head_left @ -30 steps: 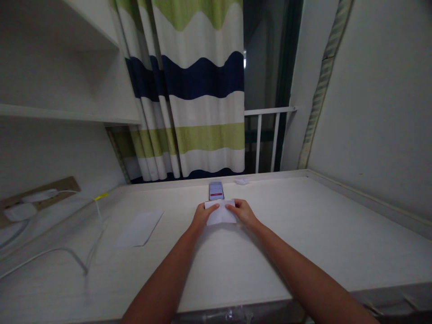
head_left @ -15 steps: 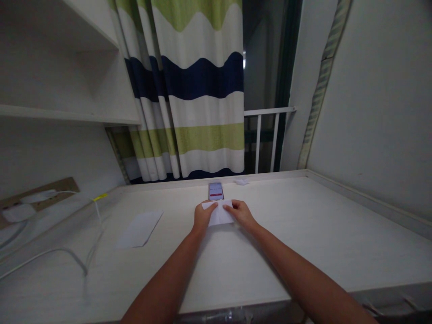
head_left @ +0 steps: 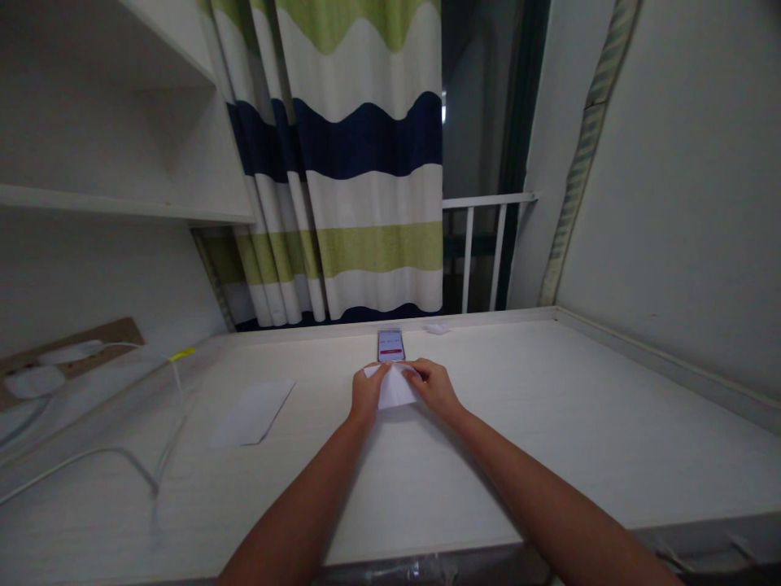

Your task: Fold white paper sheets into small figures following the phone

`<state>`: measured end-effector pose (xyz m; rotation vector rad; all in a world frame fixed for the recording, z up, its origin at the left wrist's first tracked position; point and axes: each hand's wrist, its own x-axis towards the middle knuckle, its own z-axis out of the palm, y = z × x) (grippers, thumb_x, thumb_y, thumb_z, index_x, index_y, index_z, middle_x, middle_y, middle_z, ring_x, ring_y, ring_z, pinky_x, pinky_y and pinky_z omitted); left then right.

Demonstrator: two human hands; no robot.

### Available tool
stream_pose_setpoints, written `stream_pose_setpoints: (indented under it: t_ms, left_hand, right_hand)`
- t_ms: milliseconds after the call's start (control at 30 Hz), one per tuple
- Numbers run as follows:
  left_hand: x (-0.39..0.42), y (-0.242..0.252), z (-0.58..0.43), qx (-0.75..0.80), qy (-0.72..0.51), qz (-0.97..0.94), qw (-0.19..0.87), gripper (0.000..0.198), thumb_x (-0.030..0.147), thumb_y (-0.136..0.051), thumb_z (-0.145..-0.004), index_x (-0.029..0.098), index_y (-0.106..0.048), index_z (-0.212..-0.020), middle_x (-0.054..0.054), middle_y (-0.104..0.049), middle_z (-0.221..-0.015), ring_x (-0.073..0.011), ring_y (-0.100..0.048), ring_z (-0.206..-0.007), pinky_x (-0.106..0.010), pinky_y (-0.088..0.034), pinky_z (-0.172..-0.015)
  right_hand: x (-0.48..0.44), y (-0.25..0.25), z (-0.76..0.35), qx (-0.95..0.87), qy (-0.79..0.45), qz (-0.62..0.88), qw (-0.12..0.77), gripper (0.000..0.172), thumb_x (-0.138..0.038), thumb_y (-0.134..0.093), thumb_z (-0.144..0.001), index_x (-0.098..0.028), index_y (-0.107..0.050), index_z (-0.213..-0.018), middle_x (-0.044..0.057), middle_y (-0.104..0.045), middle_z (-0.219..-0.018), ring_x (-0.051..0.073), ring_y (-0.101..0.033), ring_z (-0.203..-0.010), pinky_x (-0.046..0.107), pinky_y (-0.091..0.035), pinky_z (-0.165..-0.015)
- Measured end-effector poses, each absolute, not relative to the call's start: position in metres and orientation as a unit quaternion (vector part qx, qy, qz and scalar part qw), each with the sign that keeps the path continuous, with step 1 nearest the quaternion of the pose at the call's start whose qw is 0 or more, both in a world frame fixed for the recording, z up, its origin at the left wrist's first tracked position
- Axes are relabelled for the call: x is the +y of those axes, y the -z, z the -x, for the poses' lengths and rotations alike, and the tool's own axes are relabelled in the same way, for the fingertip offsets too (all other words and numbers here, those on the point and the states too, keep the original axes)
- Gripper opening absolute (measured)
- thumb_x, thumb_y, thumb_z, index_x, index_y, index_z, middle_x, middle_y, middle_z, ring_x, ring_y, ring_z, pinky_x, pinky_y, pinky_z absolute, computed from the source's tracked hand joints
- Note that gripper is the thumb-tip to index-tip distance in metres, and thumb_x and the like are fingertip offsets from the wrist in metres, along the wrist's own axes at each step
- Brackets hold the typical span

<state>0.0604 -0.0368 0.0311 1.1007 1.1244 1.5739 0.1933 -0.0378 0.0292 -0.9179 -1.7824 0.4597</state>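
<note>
Walls (head_left: 683,203) of pale plaster close the scene on the right, and a curtain (head_left: 366,163) with wavy green, white and navy bands hangs at the back. A wide, light wooden table (head_left: 549,423) fills the lower half of the view. A white shelf (head_left: 122,203) juts from the left side above it. A white railing (head_left: 482,244) stands behind the table, to the right of the curtain.

A white cable (head_left: 122,460) loops across the table's left part, running from a socket board (head_left: 67,358) at the left edge. Near the cable, a flat sheet (head_left: 253,413) of white paper lies alone, well apart from the hands.

Both bare forearms reach forward to the middle of the table. The left hand (head_left: 366,393) has its fingers bent and closed on the left side of a folded paper (head_left: 394,391). The right hand (head_left: 436,389) grips the right side in the same way, its fingertips near the top edge. The folded paper rests low on the table between the two hands, narrowing to a point at its far end.

Just beyond it lies a phone (head_left: 390,345), screen lit and facing up. A small white scrap (head_left: 437,329) sits near the table's back edge, to the right of the phone.
</note>
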Motion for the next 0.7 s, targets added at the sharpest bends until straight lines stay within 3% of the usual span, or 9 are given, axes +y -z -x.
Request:
stream_pose_setpoints:
  t_ms: [267,500,700]
  left_hand:
    - [-0.0365,-0.0317,-0.0607,0.452,-0.633,-0.426,0.462,0.026,0.032,-0.065,-0.052,0.011,-0.063,-0.067,-0.004,-0.062,-0.057,-0.0141,-0.055,-0.052,-0.024,-0.041,-0.050]
    - [-0.0362,-0.0302,-0.0602,0.424,-0.649,-0.394,0.494,0.024,0.031,-0.065,-0.051,0.011,-0.061,-0.064,-0.001,-0.060,-0.056,-0.0129,-0.054,-0.051,-0.023,-0.041,-0.051]
    - [-0.0342,-0.0292,-0.0609,0.419,-0.647,-0.368,0.520,0.024,0.029,-0.065,-0.049,0.011,-0.058,-0.063,0.000,-0.058,-0.054,-0.0121,-0.052,-0.049,-0.024,-0.040,-0.050]
  right_hand:
    - [-0.0412,-0.0303,-0.1926,-0.771,-0.140,0.382,0.489,0.026,-0.018,-0.046,-0.075,-0.023,-0.063,-0.094,0.004,-0.061,-0.078,0.014,-0.053,-0.067,0.026,-0.042,-0.064]
    - [-0.0455,-0.0310,-0.1954,-0.838,-0.021,0.353,0.416,0.035,-0.013,-0.043,-0.076,-0.024,-0.055,-0.107,0.005,-0.058,-0.091,0.015,-0.054,-0.082,0.027,-0.043,-0.076]
    - [-0.0439,-0.0310,-0.1974,-0.865,0.008,0.341,0.368,0.037,-0.011,-0.043,-0.075,-0.023,-0.054,-0.109,0.006,-0.058,-0.095,0.015,-0.055,-0.084,0.027,-0.043,-0.077]
